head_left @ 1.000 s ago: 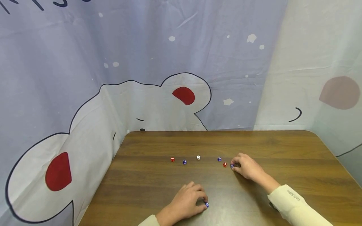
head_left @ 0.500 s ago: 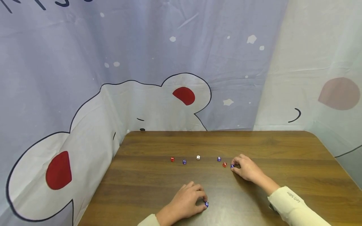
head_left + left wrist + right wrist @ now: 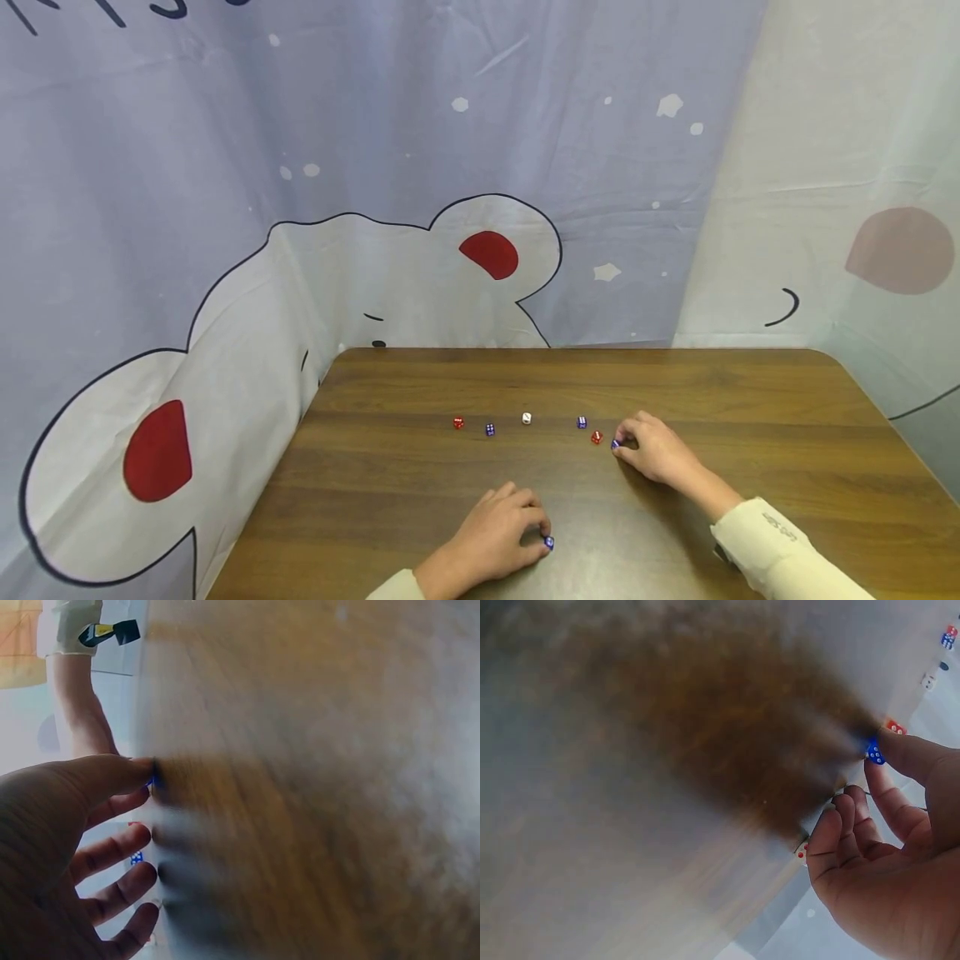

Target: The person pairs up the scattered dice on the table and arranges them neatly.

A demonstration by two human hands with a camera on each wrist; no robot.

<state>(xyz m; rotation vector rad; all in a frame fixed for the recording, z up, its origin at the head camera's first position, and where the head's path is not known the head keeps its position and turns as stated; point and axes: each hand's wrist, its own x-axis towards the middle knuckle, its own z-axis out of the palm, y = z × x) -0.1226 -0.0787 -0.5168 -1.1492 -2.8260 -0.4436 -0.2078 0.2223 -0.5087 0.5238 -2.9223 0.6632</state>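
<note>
My left hand rests low over the near part of the table, pinching a blue die between thumb and index finger. In the left wrist view that die is mostly hidden behind the thumb, and the other fingers are spread. Farther right, my right hand pinches another blue die by thumb and forefinger at the table surface. Just left of it lies a red die. A white die with red dots shows beside the curled outer fingers in the right wrist view; in the head view the hand hides it.
Along the wooden table, leftward from the right hand, lie a blue die, a white die, another blue die and a red die. A printed curtain hangs behind the table.
My right hand has drawn its blue die very slightly toward me, a little away from the red die. The left hand and the other dice have stayed put.
</note>
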